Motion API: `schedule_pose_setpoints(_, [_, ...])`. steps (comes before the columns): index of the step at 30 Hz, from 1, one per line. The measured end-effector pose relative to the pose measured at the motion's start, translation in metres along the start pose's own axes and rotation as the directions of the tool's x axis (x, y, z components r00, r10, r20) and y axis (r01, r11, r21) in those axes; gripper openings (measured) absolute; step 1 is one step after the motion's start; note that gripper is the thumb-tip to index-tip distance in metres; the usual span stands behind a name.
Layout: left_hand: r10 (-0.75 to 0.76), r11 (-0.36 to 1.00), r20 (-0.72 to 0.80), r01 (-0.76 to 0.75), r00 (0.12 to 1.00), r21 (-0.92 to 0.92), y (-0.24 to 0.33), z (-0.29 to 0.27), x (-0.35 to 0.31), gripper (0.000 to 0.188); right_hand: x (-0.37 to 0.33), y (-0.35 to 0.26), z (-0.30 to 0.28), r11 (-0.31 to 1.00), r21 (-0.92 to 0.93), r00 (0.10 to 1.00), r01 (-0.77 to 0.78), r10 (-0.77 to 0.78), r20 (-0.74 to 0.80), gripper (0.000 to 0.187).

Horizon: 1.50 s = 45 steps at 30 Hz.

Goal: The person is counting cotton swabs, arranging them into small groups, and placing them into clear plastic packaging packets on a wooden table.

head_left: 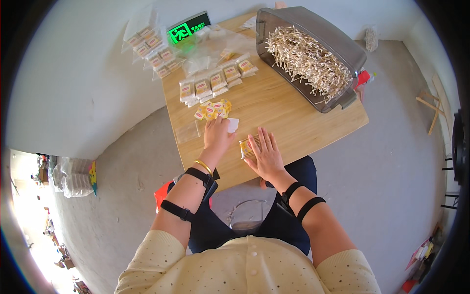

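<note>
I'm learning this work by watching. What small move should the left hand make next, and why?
Probably the left hand should pick one piece from the pile of small yellow-and-white cards: its fingertips are at the pile's near edge, while the right hand lies flat, partly over the yellow-fronted packet, seemingly steadying it.

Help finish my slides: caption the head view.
Left hand at yellow cards, right hand on a small packet, grey bin of cotton swabs beyond.

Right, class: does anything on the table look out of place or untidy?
The small yellow labels look untidy: they lie in a loose heap, unlike the packs stacked in a row just beyond them.
</note>
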State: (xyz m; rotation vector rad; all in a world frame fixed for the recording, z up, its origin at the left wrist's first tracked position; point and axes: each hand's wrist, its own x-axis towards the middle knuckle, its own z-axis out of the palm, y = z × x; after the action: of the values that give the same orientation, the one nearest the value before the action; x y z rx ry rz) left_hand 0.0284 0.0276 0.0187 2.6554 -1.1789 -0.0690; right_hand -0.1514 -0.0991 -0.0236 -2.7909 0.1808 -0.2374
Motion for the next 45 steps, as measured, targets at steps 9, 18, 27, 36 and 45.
schedule_pose_setpoints(9, [0.133, 0.750, 0.355, -0.328, 0.925, 0.574, 0.031, 0.012, 0.034, 0.031, 0.000, 0.001, 0.001, 1.000, -0.004, 1.000, -0.001, 0.001, -0.012, 0.081])
schedule_pose_setpoints(18, [0.044, 0.853, 0.372, -0.229, 0.927, 0.470, 0.036, 0.006, 0.029, 0.028, 0.000, 0.000, 0.002, 1.000, -0.003, 1.000, -0.005, 0.005, -0.010, 0.080])
schedule_pose_setpoints(27, [0.033, 0.867, 0.345, -0.198, 0.938, 0.457, 0.021, -0.004, 0.040, 0.020, -0.002, 0.001, 0.002, 1.000, 0.028, 0.999, -0.008, 0.010, -0.051, 0.079])
schedule_pose_setpoints(36, [-0.379, 0.888, 0.096, 0.391, 0.920, -0.242, -0.066, -0.001, 0.028, 0.030, 0.000, -0.003, -0.002, 1.000, 0.012, 0.999, 0.004, -0.004, -0.045, 0.079])
schedule_pose_setpoints(45, [0.129, 0.958, -0.029, -0.132, 0.991, -0.254, -0.002, 0.018, -0.052, 0.047, 0.000, 0.001, 0.003, 1.000, 0.007, 1.000, -0.002, 0.002, -0.029, 0.082])
